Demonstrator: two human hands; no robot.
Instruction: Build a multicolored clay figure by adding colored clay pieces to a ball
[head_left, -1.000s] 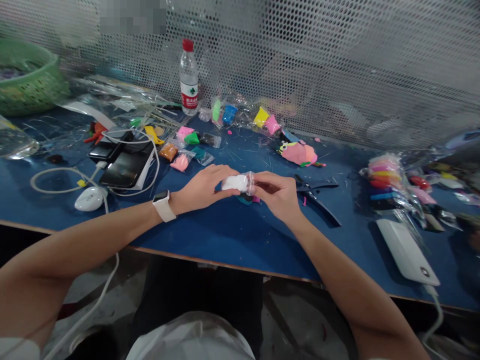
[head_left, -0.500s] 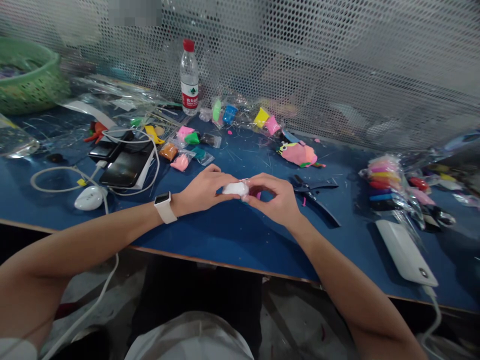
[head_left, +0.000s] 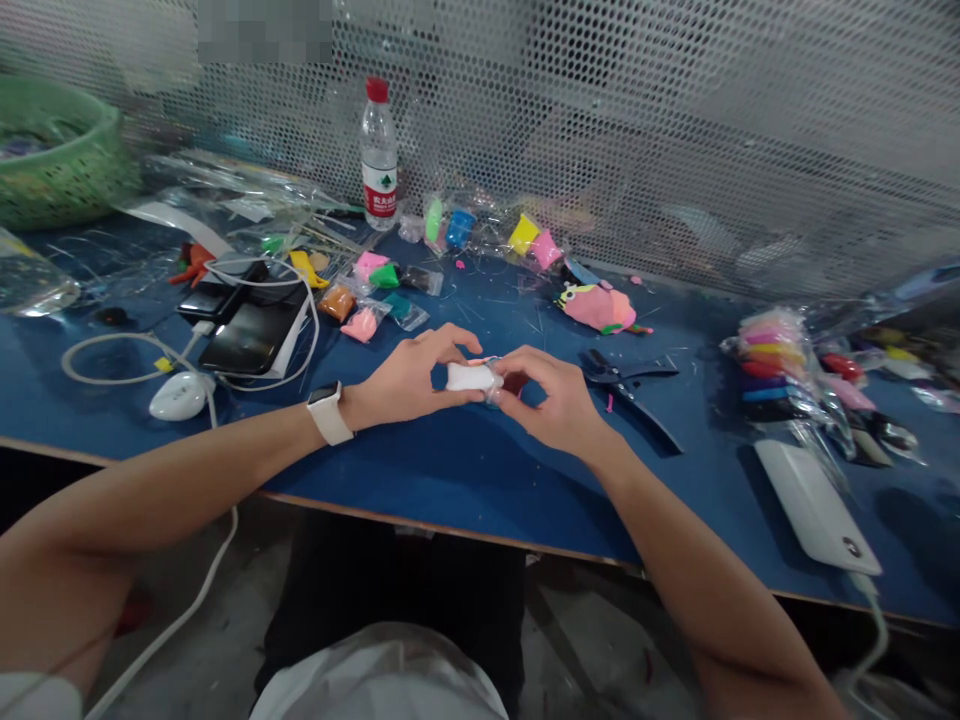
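My left hand (head_left: 409, 378) and right hand (head_left: 551, 400) both pinch the white clay packet (head_left: 469, 377) just above the table (head_left: 450, 470). Squeezing too hard could burst its wrap.

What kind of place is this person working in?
Probably a clay-craft workbench: bagged coloured clay litters the blue table, beside a pink clay figure, and the left hand and right hand hold a white lump.

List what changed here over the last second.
The left hand and right hand closed in and sank slightly, squeezing the white clay lump; its clear wrapper bunched by the right fingers. Both kept their grip. Water bottle, pink clay figure and pliers stayed put.
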